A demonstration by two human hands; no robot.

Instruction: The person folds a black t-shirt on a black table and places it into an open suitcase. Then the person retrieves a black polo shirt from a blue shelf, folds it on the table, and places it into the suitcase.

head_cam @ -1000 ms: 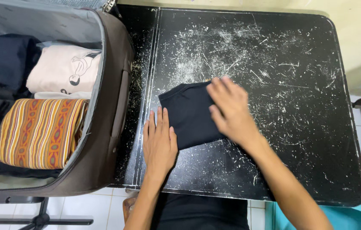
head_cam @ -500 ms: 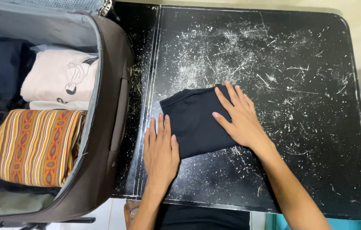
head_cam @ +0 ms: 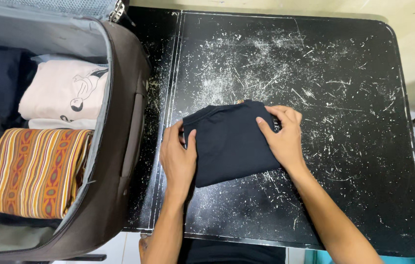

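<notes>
The dark folded garment (head_cam: 229, 144) lies on the scratched black counter (head_cam: 344, 98), already reduced to a compact rectangle — folding appears largely done, though it has not been packed. The left hand (head_cam: 178, 159) rests flat, fingers extended, on the garment's left edge; the right hand (head_cam: 282, 137) curls over the right edge, fingers pinching the cloth. Just beside the counter stands an open brown suitcase (head_cam: 119, 146) holding a striped folded cloth (head_cam: 34, 171), a pale printed shirt (head_cam: 63, 93) and dark clothing — its raised wall lies between garment and interior.
</notes>
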